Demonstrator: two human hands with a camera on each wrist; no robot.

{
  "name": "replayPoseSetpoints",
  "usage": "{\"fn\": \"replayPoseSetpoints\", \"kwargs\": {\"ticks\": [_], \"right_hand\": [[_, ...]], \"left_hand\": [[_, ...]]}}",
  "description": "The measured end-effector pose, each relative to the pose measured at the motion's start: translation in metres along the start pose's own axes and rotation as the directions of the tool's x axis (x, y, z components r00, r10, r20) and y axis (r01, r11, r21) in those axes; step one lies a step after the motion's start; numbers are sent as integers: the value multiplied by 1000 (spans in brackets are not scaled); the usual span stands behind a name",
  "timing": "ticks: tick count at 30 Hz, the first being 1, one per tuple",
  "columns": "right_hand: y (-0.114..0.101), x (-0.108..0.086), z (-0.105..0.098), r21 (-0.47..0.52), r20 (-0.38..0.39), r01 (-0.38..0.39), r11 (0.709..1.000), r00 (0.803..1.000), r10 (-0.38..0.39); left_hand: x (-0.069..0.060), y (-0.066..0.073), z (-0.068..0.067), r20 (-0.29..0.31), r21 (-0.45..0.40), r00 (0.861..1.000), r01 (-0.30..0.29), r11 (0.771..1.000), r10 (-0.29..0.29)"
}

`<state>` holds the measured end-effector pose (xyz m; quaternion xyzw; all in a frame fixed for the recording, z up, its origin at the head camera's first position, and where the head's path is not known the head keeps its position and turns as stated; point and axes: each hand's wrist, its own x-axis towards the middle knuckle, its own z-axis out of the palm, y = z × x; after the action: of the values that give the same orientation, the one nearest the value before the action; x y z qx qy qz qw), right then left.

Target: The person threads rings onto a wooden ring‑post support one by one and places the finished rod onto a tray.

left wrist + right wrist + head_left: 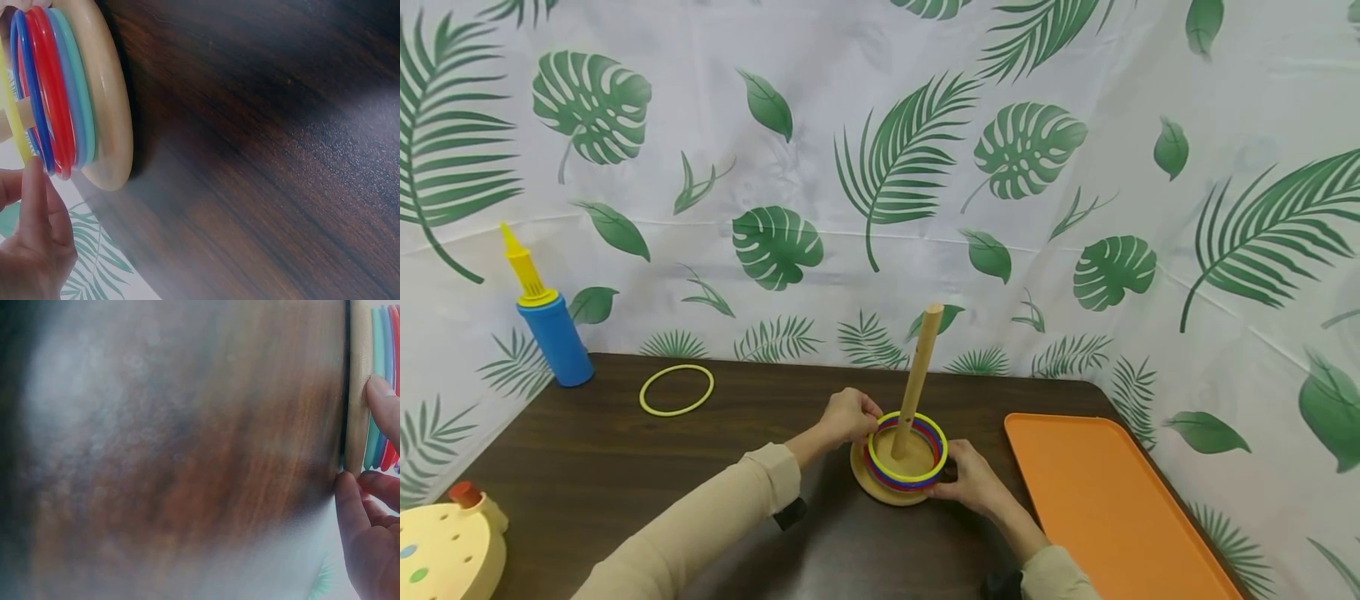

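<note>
A wooden peg point(919, 367) rises from a round wooden base point(889, 497). Coloured rings are stacked around the peg: a yellow ring point(910, 478) on top, with a dark blue ring point(36, 94), red rings point(55, 94), a paler blue one and a teal ring point(80, 87) below it. My left hand point(850, 415) pinches the yellow ring at its far left side; the left wrist view shows that ring slightly apart from the blue one. On the near right side, my right hand point(973, 479) grips the base's edge, its thumb point(382, 400) beside the lower rings.
Another yellow ring point(677, 412) lies flat at the back left of the dark table point(737, 450). Behind it stands a blue and yellow hand pump point(556, 333). An orange tray point(1097, 500) lies to the right. A cream-coloured toy point(452, 550) occupies the near left corner.
</note>
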<state>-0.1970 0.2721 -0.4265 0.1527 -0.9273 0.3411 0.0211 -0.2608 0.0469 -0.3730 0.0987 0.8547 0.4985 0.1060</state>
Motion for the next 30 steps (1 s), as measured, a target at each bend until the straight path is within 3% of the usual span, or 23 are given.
{"fn": "replayPoseSetpoints", "kwargs": {"ticks": [30], "right_hand": [[-1, 0, 0, 7, 1, 25, 1000, 1000, -25]], "left_hand": [[-2, -4, 1, -28, 18, 999, -20, 1000, 21]]}}
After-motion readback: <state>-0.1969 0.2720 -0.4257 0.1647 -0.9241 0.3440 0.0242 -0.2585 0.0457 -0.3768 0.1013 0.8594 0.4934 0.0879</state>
